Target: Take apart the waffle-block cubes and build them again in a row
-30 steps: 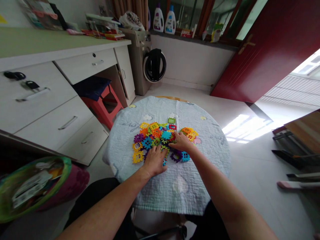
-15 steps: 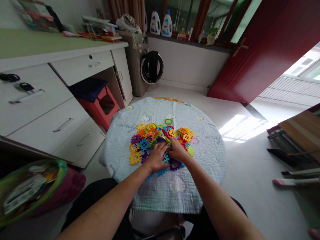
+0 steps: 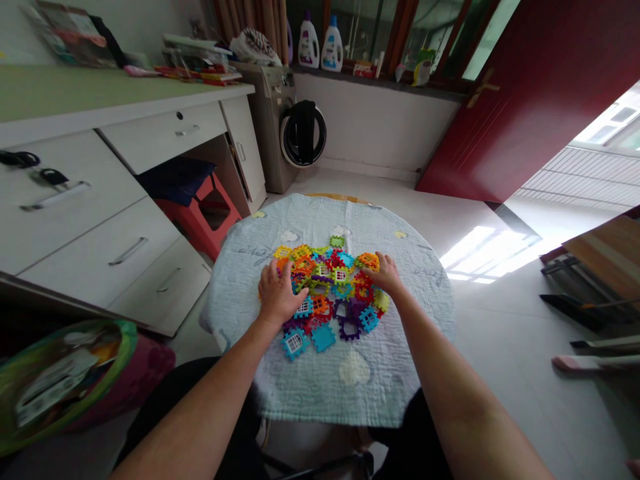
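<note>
Hands (image 3: 278, 293) parted; tiles (image 3: 320, 305) between; stool (image 3: 193, 220) near table (image 3: 340, 197).

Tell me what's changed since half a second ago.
The left hand has moved left and the right hand right, both slightly farther forward, uncovering the middle of the pile. The cloth and stool stayed put.

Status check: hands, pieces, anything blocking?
Left hand open over pile's left side. Right hand open beside orange pieces. Plastic pieces heaped on cloth. Hands hide some.
</note>
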`<state>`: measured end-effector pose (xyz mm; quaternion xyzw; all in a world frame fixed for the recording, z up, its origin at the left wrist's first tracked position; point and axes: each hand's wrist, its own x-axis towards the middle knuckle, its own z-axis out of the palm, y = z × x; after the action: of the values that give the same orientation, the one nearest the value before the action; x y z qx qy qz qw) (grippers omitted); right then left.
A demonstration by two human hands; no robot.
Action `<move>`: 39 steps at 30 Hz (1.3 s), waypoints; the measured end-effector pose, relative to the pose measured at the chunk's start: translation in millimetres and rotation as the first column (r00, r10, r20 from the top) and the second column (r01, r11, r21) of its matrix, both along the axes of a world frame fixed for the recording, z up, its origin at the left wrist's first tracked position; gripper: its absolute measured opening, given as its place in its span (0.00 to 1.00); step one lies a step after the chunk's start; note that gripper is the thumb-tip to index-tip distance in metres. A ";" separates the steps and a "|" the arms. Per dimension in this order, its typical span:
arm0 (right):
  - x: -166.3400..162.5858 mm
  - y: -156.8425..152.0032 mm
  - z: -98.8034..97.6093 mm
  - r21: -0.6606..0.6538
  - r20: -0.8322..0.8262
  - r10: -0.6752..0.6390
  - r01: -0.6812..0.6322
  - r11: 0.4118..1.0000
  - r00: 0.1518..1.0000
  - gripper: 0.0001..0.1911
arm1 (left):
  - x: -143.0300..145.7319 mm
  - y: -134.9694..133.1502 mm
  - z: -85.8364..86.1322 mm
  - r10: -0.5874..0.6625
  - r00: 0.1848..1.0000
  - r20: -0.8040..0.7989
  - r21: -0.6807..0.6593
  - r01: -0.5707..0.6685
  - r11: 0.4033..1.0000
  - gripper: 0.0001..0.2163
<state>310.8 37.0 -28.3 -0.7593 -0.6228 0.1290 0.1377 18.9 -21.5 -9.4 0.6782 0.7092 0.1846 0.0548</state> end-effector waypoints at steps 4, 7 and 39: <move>-16.5 -7.6 -1.2 -0.094 0.049 0.147 -0.142 0.985 0.988 0.38 | -4.6 6.6 -8.9 0.061 0.998 0.012 -0.171 -0.058 0.984 0.35; -29.3 -22.1 7.3 -0.111 0.007 0.287 -0.284 0.952 0.958 0.37 | -2.6 8.3 -17.5 -0.054 0.998 0.020 -0.168 0.056 0.984 0.32; -60.2 -39.9 67.2 0.014 -0.210 0.392 -0.398 0.917 0.896 0.09 | -10.0 7.9 10.4 -0.241 0.944 0.225 -0.069 0.262 0.963 0.23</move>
<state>250.5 -2.9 38.8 -0.6011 -0.7442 0.2421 0.1620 8.8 -13.6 1.0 0.7357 0.6150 0.2133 0.1874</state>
